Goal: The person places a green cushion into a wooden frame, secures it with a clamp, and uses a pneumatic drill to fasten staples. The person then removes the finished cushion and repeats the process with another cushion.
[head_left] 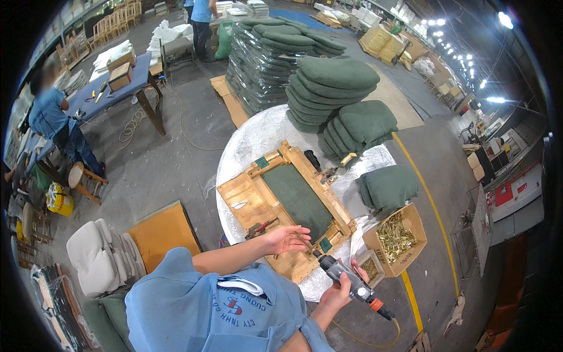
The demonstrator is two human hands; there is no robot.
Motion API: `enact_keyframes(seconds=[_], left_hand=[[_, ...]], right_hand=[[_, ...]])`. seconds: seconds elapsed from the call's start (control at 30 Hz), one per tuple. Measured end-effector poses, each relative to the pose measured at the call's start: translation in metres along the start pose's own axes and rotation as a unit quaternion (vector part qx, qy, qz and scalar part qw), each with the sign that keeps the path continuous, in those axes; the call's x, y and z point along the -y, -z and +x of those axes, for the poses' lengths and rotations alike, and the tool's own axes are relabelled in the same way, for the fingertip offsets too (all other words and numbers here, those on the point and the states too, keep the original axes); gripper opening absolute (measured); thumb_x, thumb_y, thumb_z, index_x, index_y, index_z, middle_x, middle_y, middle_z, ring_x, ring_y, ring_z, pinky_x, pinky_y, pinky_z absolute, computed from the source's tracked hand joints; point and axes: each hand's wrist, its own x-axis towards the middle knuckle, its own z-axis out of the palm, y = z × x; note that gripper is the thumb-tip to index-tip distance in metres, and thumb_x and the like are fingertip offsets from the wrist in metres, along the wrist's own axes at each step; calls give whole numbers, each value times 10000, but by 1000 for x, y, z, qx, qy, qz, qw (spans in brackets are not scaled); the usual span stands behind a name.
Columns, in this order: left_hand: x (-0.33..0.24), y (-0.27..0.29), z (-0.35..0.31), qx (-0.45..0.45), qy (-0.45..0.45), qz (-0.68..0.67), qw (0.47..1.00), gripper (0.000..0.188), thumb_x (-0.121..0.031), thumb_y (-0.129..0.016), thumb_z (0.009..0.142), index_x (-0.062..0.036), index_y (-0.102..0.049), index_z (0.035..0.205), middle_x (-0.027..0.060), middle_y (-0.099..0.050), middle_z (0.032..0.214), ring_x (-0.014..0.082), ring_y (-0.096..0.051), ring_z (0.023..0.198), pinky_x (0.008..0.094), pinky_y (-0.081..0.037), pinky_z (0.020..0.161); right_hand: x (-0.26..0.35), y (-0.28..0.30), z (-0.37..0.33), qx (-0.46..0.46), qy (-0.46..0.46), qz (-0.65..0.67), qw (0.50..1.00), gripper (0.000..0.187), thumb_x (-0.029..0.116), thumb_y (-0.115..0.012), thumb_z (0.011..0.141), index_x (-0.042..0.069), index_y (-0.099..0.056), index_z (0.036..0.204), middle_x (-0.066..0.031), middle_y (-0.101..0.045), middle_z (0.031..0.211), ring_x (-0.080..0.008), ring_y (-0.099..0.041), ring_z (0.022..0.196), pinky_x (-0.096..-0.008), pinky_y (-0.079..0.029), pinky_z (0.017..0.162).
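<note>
My right hand (335,294) is wrapped round a grey and black air screwdriver (345,276), whose orange-ringed end joins a thin yellow hose (375,345). Its tip points up and left toward my left hand (289,239), whose fingers are stretched out close to the bit; any small part between them is too small to make out. Just beyond my hands, a wooden frame jig (328,196) holds a dark green padded panel (297,199). A second hand tool (261,227), red and dark, lies on the jig's near left board.
Right of the jig, a cardboard box (417,249) holds many brass-coloured fasteners, beside a smaller box (375,271) of screws. Stacked green cushions (334,76) stand on the round, plastic-covered table (240,146). Grey cushions (97,258) sit at lower left. A person (56,123) stands at a blue table (132,76).
</note>
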Motion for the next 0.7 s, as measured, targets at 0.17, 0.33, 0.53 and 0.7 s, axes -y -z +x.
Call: enact_keyframes(seconds=[0.17,0.33,0.53,0.7], left_hand=[[2,20,0,15,-1,18,1000,295,-197,-541,1120,-41,-627,1355,81,-727,1207,168,-724,1094,356,-601,1003],[-3,15,-10,-8,8,13,1000,296,-160,-599,1093,-31,-622,1358,58,-755,1108,148,-752,988,313,-638,924],[-2,26,-10,-14,17,36,999,260,-148,-660,1059,-32,-637,1291,43,-752,1069,148,-758,965,292,-647,886],[-1,25,-2,-104,-17,-9,994,236,-139,-709,1027,-37,-627,1223,61,-739,1090,177,-755,994,301,-642,904]], right_hand=[[6,-4,6,-23,-29,12,999,542,16,-680,768,69,-504,1278,-202,-526,1312,-359,-552,1306,-636,-567,1048],[2,-3,4,-40,-43,18,998,527,-6,-641,782,59,-492,1283,-212,-518,1309,-358,-538,1323,-634,-566,1052],[-1,-6,-1,-39,-57,5,998,518,-29,-603,783,56,-482,1280,-185,-502,1292,-352,-532,1325,-648,-553,1065],[0,-10,3,-31,-42,18,998,517,-56,-578,781,56,-480,1276,-175,-491,1294,-353,-532,1323,-657,-539,1081]])
